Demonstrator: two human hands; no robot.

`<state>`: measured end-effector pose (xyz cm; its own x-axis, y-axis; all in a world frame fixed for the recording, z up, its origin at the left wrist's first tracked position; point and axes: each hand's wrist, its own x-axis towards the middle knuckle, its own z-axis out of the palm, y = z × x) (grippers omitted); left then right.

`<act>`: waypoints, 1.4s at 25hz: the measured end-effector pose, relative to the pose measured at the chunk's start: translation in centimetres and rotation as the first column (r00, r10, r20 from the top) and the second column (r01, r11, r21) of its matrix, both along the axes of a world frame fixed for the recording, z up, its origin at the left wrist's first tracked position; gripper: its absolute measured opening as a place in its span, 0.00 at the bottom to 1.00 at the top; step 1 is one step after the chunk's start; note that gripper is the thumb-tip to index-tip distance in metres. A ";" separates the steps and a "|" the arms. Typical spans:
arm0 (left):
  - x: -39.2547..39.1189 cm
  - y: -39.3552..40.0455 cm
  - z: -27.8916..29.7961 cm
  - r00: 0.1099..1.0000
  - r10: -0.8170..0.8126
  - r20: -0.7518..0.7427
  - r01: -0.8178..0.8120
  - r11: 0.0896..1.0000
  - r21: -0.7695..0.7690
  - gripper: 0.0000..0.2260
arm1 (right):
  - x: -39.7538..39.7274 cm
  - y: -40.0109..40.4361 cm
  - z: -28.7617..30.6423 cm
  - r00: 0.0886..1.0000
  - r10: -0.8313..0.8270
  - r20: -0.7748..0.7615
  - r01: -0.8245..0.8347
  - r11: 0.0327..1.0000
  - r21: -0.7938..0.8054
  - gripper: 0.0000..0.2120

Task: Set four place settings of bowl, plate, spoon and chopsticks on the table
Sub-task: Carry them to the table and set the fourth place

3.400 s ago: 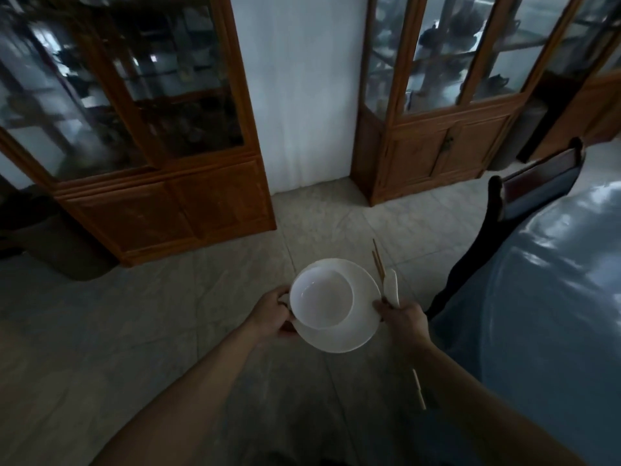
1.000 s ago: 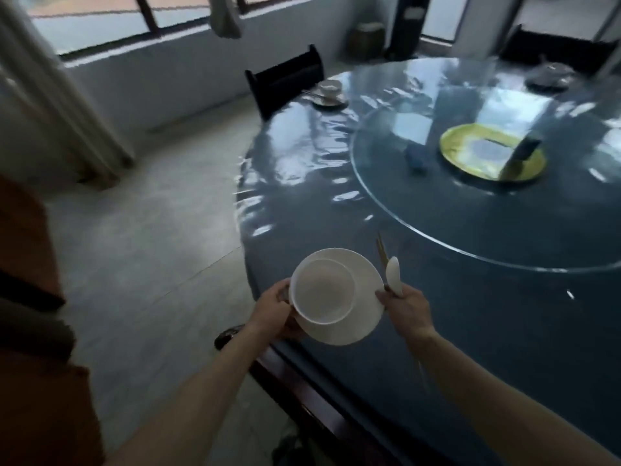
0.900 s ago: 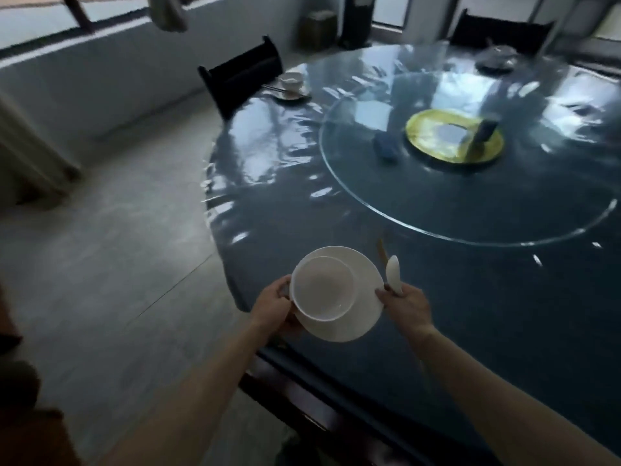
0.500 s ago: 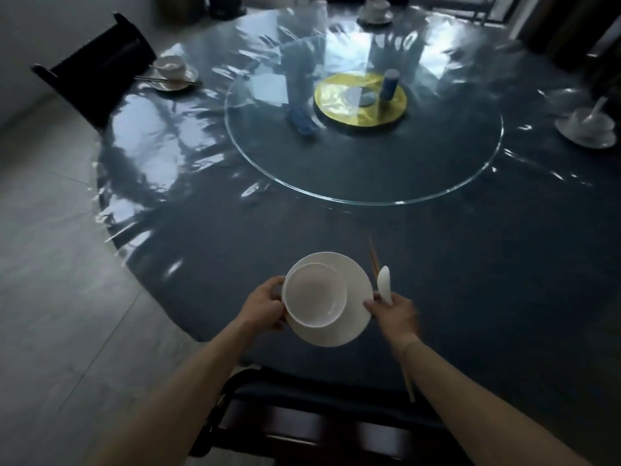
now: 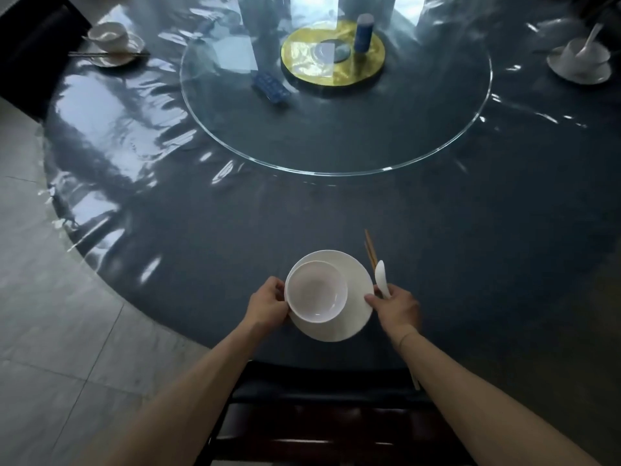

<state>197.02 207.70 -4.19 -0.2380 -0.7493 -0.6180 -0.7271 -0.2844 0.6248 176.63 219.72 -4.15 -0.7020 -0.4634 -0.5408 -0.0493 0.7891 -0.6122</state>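
A white bowl [image 5: 317,291] sits on a white plate [image 5: 349,317], both held over the near edge of the round dark table [image 5: 470,250]. My left hand [image 5: 267,306] grips the plate's left rim beside the bowl. My right hand [image 5: 396,309] holds the plate's right rim and also grips a white spoon [image 5: 382,277] and wooden chopsticks [image 5: 370,250], which stick out forward. Whether the plate touches the table I cannot tell.
A glass turntable [image 5: 336,129] fills the table's middle, with a yellow disc [image 5: 302,58], a blue cylinder [image 5: 364,32] and a blue packet [image 5: 271,86]. A bowl setting with chopsticks [image 5: 112,42] lies far left, another with a spoon [image 5: 583,60] far right. A dark chair [image 5: 319,418] stands below my arms.
I have turned from the cabinets to the table and stepped up to it. The plate, bowl, spoon and chopsticks stay in my hands, now over the table's near edge.
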 end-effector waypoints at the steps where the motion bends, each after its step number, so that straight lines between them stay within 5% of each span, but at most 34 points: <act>1: 0.0 0.0 -0.2 1.000 -0.005 0.005 0.005 1.000 -0.010 0.11 | 0.0 0.0 -0.1 1.000 -0.003 -0.002 0.003 1.000 0.009 0.05; 8: -0.7 0.1 -1.3 0.997 -0.046 0.058 0.049 0.997 -0.060 0.11 | -0.8 0.1 -0.6 1.000 0.012 0.007 -0.012 0.999 0.034 0.05; 13: 0.5 0.6 -1.3 0.998 -0.008 0.056 0.016 0.991 -0.134 0.14 | -1.4 0.6 1.0 1.000 -0.016 -0.014 0.016 1.000 0.023 0.14; 17: 2.0 2.1 1.1 0.995 0.091 0.037 -0.070 0.919 -0.389 0.08 | -0.2 0.4 3.4 0.971 0.153 0.185 -0.141 0.987 -0.077 0.11; 19: 1.2 3.3 3.3 0.993 -0.113 0.036 0.110 0.761 -0.640 0.10 | 0.8 0.0 4.4 0.925 0.347 0.153 -0.355 0.934 0.028 0.14; 21: -0.6 4.1 4.6 0.891 -0.410 0.195 0.369 0.403 -0.837 0.17 | 1.7 -0.3 4.8 0.838 0.543 0.046 -0.543 0.826 0.151 0.15; 23: -2.2 3.9 4.9 0.746 -0.555 0.369 0.497 0.095 -0.863 0.20 | 2.5 -0.3 5.1 0.792 0.611 0.006 -0.604 0.782 0.153 0.14; 25: -2.8 3.5 5.0 0.667 -0.595 0.449 0.557 -0.001 -0.830 0.17 | 3.0 -0.1 5.0 0.801 0.598 0.038 -0.599 0.798 0.065 0.11; 28: -2.1 2.7 4.9 0.602 -0.606 0.520 0.694 0.075 -0.716 0.10 | 2.7 0.4 5.6 0.852 0.520 0.057 -0.516 0.854 -0.066 0.09; 32: -2.1 0.9 5.6 0.595 -0.672 0.442 0.785 0.368 -0.497 0.09 | 1.8 1.5 6.1 0.920 0.393 0.012 -0.376 0.888 -0.266 0.06; 35: -3.1 0.4 5.0 0.629 -0.652 0.423 0.763 0.416 -0.494 0.11 | 1.6 0.8 5.6 0.945 0.326 -0.022 -0.320 0.911 -0.259 0.02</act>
